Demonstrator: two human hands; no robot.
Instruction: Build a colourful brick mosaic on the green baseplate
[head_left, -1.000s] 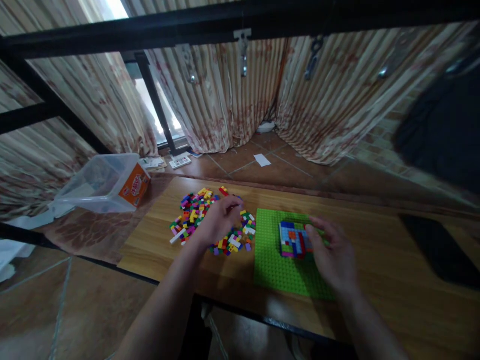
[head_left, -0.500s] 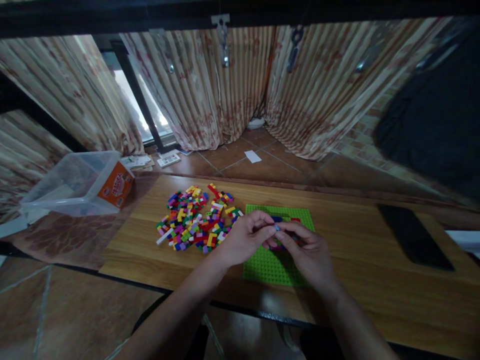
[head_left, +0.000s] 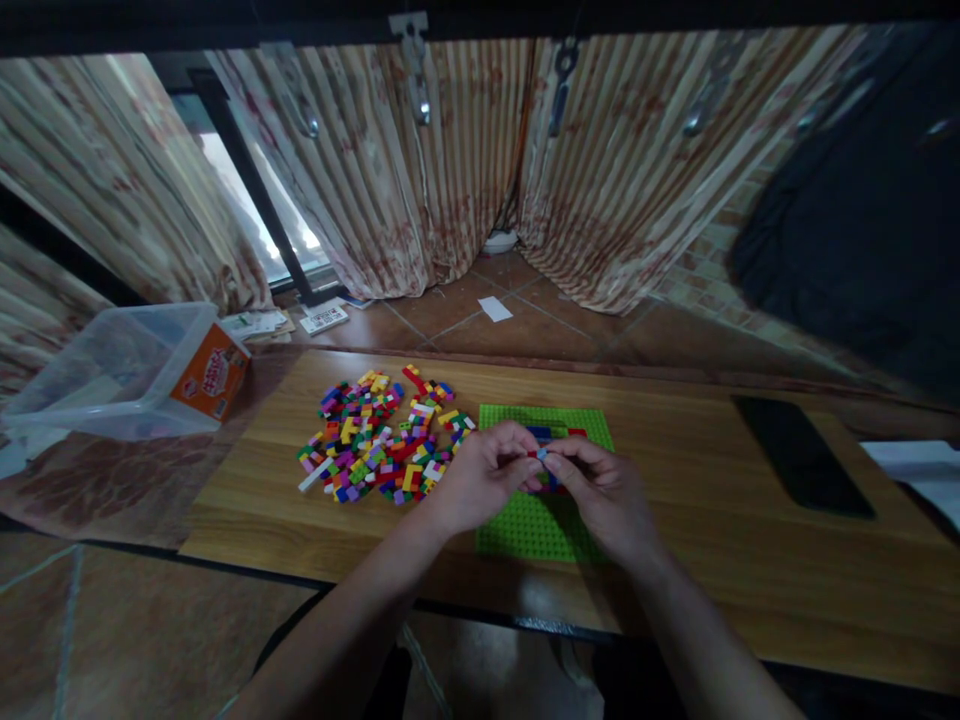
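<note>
Both the left hand [head_left: 484, 478] and right hand [head_left: 606, 492] pinched one small brick [head_left: 541, 454] between fingertips, just above the green baseplate [head_left: 517, 525], the brick pile [head_left: 375, 452] lying left of the grip.

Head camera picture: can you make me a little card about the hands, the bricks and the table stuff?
Left hand: fingertips pinch a small brick
Right hand: pinches the same brick, above the board
Green board: flat on the wooden table, some bricks built on it
Brick pile: many colours, left of the board
Clear box: far left, off the wooden top
Black slab: flat on the table's right side
</note>
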